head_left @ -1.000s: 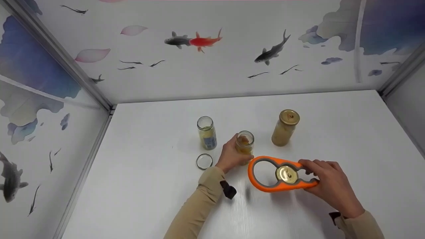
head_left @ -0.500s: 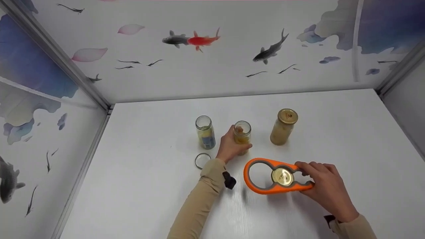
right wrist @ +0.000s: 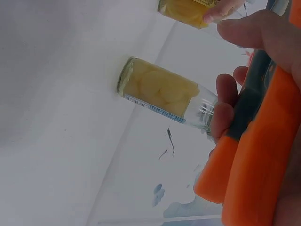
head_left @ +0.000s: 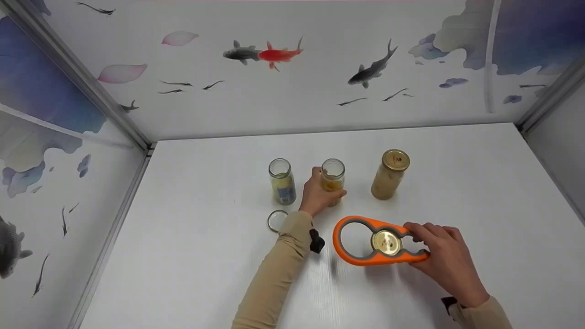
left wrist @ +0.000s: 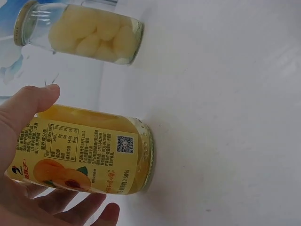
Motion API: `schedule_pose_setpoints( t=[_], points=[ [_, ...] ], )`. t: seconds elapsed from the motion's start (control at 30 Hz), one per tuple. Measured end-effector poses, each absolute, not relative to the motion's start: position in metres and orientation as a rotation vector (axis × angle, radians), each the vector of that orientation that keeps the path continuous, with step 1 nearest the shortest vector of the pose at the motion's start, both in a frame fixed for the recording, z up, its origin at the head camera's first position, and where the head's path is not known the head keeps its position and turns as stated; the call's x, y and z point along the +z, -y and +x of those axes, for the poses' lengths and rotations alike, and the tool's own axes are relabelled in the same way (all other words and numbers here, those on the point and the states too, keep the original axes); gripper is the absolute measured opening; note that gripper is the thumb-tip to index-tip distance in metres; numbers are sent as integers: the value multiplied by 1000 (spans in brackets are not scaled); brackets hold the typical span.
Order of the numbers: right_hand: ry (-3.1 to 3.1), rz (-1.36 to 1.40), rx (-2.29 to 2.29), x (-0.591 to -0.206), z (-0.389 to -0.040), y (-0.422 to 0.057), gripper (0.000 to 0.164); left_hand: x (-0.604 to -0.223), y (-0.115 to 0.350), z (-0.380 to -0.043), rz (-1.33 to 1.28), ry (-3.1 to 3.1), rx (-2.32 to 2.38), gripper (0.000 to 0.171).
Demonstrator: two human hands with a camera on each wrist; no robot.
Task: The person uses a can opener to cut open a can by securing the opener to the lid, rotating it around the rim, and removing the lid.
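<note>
My left hand (head_left: 317, 194) grips an open glass jar of yellow peaches (left wrist: 80, 155), thumb on one side and fingers on the other. The jar stands upright on the table, its lid off. My right hand (head_left: 450, 260) holds the handles of an orange-and-grey jar opener (head_left: 384, 261) above the table's front part. A gold lid (head_left: 387, 242) sits in the opener's smaller opening. In the right wrist view, the orange handles (right wrist: 263, 155) lie in the palm with fingers curled round them.
An open jar with pale contents and a blue label (head_left: 283, 185) stands to the left. Before it lies a loose lid (head_left: 276, 221), partly behind the left sleeve. At right stands a gold-lidded jar of pale fruit (head_left: 388, 180). Printed wall panels (head_left: 196, 109) border the white table.
My left hand has moved the peach jar away from me, toward the back, into line with the other jars. The jar opener, with the gold lid in it, has shifted slightly left.
</note>
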State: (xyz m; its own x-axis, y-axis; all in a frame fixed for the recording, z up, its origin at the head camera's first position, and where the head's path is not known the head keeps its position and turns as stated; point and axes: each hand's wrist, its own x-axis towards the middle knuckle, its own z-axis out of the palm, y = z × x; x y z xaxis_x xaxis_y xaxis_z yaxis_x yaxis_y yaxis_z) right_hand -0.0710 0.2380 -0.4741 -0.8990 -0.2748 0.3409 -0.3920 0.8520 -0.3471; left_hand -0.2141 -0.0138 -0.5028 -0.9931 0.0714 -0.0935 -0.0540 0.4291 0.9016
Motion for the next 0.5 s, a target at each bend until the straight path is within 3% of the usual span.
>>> schedule_pose_setpoints(
  t=[0.27,0.5],
  points=[
    [2775,500,626,-477,-69,-237,66,-500,10,-213,-61,-2562,1648,96],
    [2776,482,631,-477,-69,-237,65,-491,15,-204,-59,-2565,1696,95]
  ],
)
